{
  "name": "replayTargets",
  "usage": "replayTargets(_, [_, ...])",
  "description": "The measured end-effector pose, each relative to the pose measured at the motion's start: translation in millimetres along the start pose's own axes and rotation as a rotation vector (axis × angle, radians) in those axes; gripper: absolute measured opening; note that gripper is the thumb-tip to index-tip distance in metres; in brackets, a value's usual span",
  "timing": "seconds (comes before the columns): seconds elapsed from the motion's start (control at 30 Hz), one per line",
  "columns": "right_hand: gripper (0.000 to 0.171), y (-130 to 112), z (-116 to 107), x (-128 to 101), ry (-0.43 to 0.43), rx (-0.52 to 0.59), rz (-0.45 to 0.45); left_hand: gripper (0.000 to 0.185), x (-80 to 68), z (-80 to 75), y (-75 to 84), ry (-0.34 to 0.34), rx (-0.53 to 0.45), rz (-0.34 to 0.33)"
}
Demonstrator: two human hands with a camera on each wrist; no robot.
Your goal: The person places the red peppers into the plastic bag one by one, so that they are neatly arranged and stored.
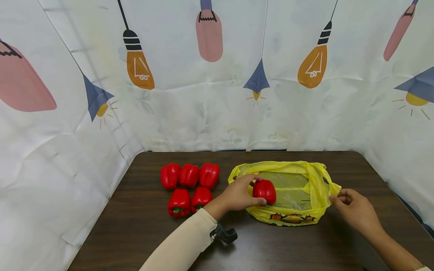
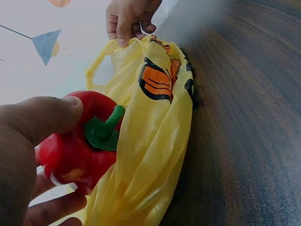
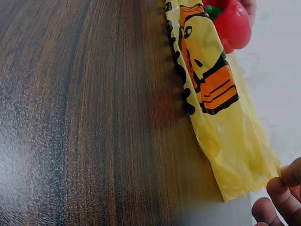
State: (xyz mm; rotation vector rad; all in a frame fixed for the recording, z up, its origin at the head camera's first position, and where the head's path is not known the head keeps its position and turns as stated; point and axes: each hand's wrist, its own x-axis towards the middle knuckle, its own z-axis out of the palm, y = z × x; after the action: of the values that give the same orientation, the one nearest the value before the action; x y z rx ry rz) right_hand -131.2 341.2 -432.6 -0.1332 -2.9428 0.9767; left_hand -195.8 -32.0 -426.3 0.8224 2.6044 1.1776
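A red bell pepper (image 1: 265,192) with a green stem is gripped between the thumb and fingers of my left hand (image 1: 240,194). That hand holds it over the left part of a yellow plastic bag (image 1: 294,217), whose mouth faces up. In the left wrist view the pepper (image 2: 77,155) is right beside the bag's wall (image 2: 150,136). My right hand (image 1: 357,210) pinches the bag's right edge between thumb and fingers. The right wrist view shows those fingertips (image 3: 277,190) at the bag's end. Orange and black print (image 3: 218,89) marks the bag's near side.
Several more red bell peppers (image 1: 189,175) stand in two rows on the dark wooden table (image 1: 135,226), left of the bag. A white curtain (image 1: 203,113) printed with lamps hangs behind the table. My left wrist wears a black strap (image 1: 225,234).
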Motion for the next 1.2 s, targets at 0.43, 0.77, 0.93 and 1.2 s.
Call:
replayTargets(0.43, [0.059,-0.9,0.3,1.3,-0.005,0.002,0.009,0.069,0.2,6.5,-6.0,-0.017,0.034,-0.024])
replayTargets(0.77, [0.057,-1.9,-0.7,1.1,-0.006,-0.001,-0.003,0.070,0.9,5.8,-8.4,-0.047,0.064,-0.023])
replayTargets(0.93, [0.056,-2.8,-1.1,0.4,-0.009,-0.004,-0.013,0.071,-0.3,4.5,-7.6,-0.054,0.074,-0.018])
replayTargets(1.2, [0.059,-4.7,-2.1,0.4,-0.023,0.007,0.010,0.069,-4.2,-2.5,-1.3,-0.021,0.112,0.008])
